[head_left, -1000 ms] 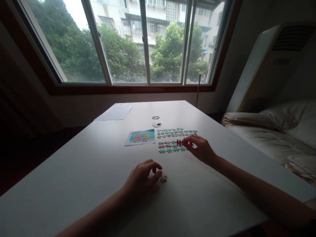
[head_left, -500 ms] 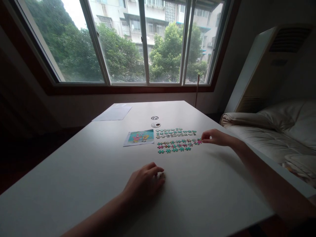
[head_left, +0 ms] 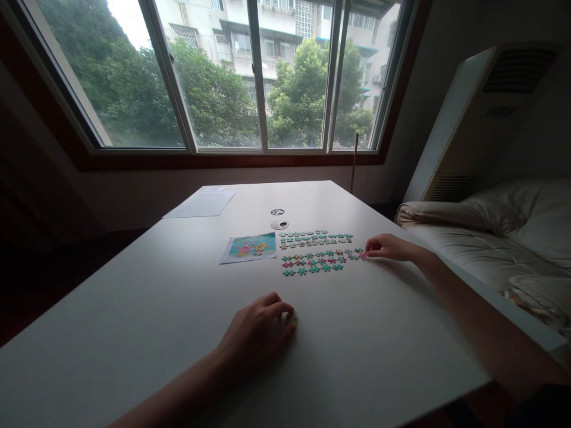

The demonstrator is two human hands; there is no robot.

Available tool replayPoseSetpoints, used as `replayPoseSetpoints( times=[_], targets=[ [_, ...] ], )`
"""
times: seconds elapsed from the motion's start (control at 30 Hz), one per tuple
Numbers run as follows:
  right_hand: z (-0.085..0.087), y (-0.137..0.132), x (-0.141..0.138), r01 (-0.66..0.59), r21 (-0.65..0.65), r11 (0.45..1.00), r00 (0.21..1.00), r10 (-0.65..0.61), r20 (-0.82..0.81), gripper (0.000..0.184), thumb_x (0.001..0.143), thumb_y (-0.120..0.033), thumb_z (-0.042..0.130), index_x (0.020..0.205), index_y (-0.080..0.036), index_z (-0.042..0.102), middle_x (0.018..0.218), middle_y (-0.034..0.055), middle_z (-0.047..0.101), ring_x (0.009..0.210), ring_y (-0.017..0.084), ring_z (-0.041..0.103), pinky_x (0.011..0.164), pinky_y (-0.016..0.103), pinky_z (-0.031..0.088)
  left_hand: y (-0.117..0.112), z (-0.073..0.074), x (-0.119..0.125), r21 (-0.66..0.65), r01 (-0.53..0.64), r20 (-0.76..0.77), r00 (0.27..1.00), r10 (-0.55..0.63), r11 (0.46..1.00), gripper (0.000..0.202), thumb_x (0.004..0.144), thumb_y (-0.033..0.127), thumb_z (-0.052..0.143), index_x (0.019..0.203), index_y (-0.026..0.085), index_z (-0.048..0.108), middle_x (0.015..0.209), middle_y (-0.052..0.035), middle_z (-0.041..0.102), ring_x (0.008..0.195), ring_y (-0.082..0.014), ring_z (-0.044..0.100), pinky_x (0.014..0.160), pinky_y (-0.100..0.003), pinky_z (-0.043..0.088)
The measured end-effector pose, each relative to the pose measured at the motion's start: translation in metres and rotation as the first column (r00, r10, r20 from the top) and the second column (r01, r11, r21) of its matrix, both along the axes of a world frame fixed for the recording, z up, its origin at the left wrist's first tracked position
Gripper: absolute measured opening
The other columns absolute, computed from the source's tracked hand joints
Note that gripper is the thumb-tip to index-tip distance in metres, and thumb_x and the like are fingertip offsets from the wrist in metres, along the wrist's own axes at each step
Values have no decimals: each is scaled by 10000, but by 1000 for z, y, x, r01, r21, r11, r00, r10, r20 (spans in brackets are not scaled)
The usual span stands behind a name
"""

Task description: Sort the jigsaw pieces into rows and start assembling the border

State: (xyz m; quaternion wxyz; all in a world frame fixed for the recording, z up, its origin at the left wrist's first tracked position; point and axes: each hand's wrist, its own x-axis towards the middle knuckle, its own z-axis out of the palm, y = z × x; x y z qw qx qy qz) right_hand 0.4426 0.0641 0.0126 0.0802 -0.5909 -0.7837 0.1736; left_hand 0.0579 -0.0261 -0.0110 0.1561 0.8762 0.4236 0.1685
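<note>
Rows of small jigsaw puzzle pieces (head_left: 314, 261), mostly teal with some pink and beige, lie on the white table (head_left: 178, 309). At the right end of a middle row, my right hand (head_left: 389, 246) has its thumb and finger closed at a pink puzzle piece (head_left: 363, 255). My left hand (head_left: 259, 324) rests nearer to me on the table, its fingers curled round small pale puzzle pieces (head_left: 291, 319), which are mostly hidden. A picture sheet (head_left: 248, 247) with pink and yellow cartoon figures on teal lies left of the rows.
Two round inserts (head_left: 279, 224) sit in the tabletop beyond the rows. A white paper sheet (head_left: 200, 203) lies at the far left edge. Right of the table stands a pale sofa (head_left: 473, 238), with a tall floor unit (head_left: 459, 119) behind it. A window (head_left: 223, 89) fills the far wall.
The whole view has shifted slightly. My right hand stays by the end of the row, its fingertips slightly farther from the neighbouring pieces. My left hand has hardly moved.
</note>
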Motion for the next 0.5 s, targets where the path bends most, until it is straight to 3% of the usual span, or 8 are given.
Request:
replayPoseSetpoints(
  times=[0.27,0.5],
  targets=[
    [-1,0,4,-36,-85,996,998,31,-61,433,660,-551,561,813,-159,662,728,51,654,664,163,562,583,230,391,0,-1,-1,6,-5,4,1000,5,1000,206,768,319,518,938,273,625,933,-15,595,801,-187,593,675,-270,448],
    [-2,-1,-1,6,-59,998,999,-9,-46,450,652,-573,558,801,-160,661,696,45,648,641,157,557,581,232,384,-1,0,-1,0,2,26,1000,-2,1000,215,759,307,521,936,257,633,924,-29,596,791,-186,591,667,-257,447]
  ],
)
